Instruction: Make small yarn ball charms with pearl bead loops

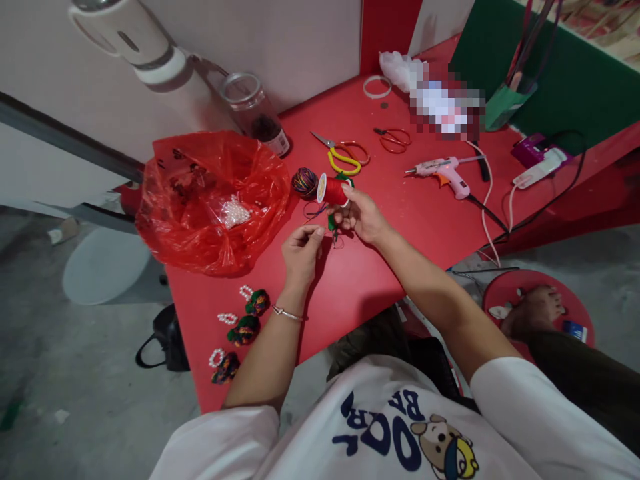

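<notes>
My right hand grips a spool of red thread over the red table. Just under its fingers hangs a bit of green yarn with dark loose strands. Left of it, my left hand is closed in a pinch; whatever is between its fingertips is too fine to make out. A multicoloured ball of yarn rests right behind the spool, touching or nearly so. By my left forearm lie several pearl bead loops with green and multicoloured yarn pieces attached.
A red plastic bag holding white beads sits at the left. Behind are yellow-handled scissors, small red-handled snips and a glass jar. Right stand a pink glue gun, its cable and a power strip.
</notes>
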{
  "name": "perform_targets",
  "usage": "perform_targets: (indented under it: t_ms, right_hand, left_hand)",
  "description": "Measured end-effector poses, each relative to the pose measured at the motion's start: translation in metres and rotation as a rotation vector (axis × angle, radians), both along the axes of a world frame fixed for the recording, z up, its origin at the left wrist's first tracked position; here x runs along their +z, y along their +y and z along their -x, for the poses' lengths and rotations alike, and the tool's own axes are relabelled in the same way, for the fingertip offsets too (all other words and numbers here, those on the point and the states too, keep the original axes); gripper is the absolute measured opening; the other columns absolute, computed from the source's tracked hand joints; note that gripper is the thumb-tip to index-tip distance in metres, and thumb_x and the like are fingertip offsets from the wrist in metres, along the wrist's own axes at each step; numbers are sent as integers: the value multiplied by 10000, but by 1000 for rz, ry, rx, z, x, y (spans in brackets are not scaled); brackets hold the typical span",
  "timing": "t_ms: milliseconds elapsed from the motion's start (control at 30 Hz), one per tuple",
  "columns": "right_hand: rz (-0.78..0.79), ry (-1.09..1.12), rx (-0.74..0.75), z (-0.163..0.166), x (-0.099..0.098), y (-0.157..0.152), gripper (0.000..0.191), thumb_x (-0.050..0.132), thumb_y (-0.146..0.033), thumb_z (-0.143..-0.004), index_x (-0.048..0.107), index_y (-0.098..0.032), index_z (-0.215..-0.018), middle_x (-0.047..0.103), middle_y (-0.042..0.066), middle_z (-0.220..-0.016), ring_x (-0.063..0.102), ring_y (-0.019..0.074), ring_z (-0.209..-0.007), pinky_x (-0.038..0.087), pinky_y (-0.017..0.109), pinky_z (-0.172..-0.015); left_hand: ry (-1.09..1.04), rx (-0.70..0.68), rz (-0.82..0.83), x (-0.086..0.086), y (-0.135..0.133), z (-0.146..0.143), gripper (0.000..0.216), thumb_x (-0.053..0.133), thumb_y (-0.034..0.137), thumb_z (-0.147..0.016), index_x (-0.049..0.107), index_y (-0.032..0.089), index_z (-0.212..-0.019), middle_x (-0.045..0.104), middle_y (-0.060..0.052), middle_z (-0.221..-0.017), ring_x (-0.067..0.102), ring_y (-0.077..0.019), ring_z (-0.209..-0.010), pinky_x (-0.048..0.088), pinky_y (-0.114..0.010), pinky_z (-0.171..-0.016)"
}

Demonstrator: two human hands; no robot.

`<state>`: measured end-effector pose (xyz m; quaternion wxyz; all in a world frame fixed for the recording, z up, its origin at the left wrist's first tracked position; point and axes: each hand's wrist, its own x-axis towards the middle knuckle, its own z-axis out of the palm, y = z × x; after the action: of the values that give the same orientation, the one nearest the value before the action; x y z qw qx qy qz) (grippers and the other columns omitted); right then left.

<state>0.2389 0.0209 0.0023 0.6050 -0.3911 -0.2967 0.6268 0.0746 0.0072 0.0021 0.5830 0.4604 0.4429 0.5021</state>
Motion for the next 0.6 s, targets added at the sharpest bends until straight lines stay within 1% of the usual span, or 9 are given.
perform_targets:
  t_ms: [100,200,267,367,400,467,600]
  right_hand:
    - [-6,4,-53,2,0,0,532,771,-686,-787,653,-201,-972,714,-1,-750,540,72,-489,350,176,-357]
    - [-4,9,-71,2,2,-1,508,798,-650,-765,652,-212,-978,724,-1,-777,533,71,-500,350,175,-360]
    - [42,45,-57,0,4,-1,472,770,-632,-794,646,-217,-983,725,2,-785,529,72,-511,332,172,-361]
    - [125,151,25,-8,9,2,478,661,-671,-869,631,-206,-975,710,11,-764,472,71,-483,256,181,-335]
    - [137,183,48,-11,11,3,503,623,-699,-886,622,-203,-968,699,10,-747,442,71,-468,235,186,-327]
    - [133,223,60,-17,14,3,547,578,-746,-896,602,-203,-960,675,2,-715,409,76,-459,234,191,-323]
    - [107,265,16,-22,19,0,554,576,-759,-888,577,-213,-975,644,-3,-706,463,94,-507,316,196,-357]
  left_hand:
    - [-13,-24,-2,-1,0,2,443,947,528,-640,708,160,-698,502,62,-454,386,-44,-373,304,-182,-383]
    - [-18,-48,-16,-4,0,4,462,937,539,-667,672,161,-654,509,54,-466,393,-43,-390,313,-183,-402]
    - [-21,-55,-19,-5,-1,5,470,931,543,-678,652,166,-645,506,55,-468,392,-44,-397,313,-183,-410]
    - [-18,-54,-22,-5,-1,6,473,928,543,-679,640,169,-642,492,61,-459,385,-45,-397,305,-185,-415]
    - [-17,-43,-26,-5,-1,6,475,928,542,-678,635,169,-638,485,64,-457,380,-45,-398,299,-186,-414]
    - [-24,2,-38,-4,1,6,481,926,542,-672,619,174,-631,470,71,-457,371,-45,-396,288,-188,-409]
    - [-73,110,-55,-4,5,8,492,931,527,-657,576,188,-629,430,91,-461,351,-44,-395,272,-186,-402]
